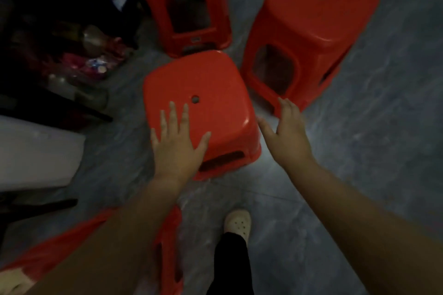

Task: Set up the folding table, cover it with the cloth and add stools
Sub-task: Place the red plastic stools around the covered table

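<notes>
A red plastic stool [211,84] stands on the grey floor right in front of me, its seat with a small round hole. My left hand [178,143] hovers flat over the seat's near edge, fingers spread, holding nothing. My right hand [286,132] is open beside the stool's right side, apart from it. A second red stool [311,29] stands to the right behind it. A third [189,5] stands at the back. A fourth red stool [167,246] is at the bottom left, partly hidden by my left forearm.
Dark shelving with bottles and clutter [79,55] fills the left side. A white surface [36,153] juts in at the left edge. My foot in a white clog [237,223] stands on the grey floor [359,151], which is open to the right.
</notes>
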`<move>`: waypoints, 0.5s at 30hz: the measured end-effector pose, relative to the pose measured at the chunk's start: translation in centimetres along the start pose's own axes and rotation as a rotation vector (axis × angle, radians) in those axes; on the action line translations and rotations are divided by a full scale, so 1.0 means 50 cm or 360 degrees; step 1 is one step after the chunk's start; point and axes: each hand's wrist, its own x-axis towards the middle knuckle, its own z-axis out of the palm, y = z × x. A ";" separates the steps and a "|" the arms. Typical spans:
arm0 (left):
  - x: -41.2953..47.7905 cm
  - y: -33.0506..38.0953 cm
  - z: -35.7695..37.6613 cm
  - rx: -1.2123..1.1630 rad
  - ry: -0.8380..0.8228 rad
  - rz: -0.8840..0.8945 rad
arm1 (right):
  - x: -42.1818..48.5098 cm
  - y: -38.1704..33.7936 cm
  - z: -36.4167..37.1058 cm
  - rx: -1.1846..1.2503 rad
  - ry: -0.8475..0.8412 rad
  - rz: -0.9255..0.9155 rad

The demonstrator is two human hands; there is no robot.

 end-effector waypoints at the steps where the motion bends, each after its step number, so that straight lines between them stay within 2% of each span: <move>1: 0.018 -0.026 0.001 -0.0049 -0.0002 -0.0127 | 0.029 -0.018 0.020 0.0005 -0.0043 -0.0002; 4: 0.058 -0.083 0.022 -0.0228 -0.0069 -0.0437 | 0.100 -0.040 0.074 0.0006 -0.0161 0.0006; 10: 0.105 -0.113 0.091 -0.0788 -0.0234 -0.0740 | 0.156 -0.002 0.141 0.0082 -0.0423 0.0130; 15: 0.102 -0.082 0.118 -0.0679 -0.0163 -0.0776 | 0.143 0.030 0.160 0.0243 -0.0339 0.0146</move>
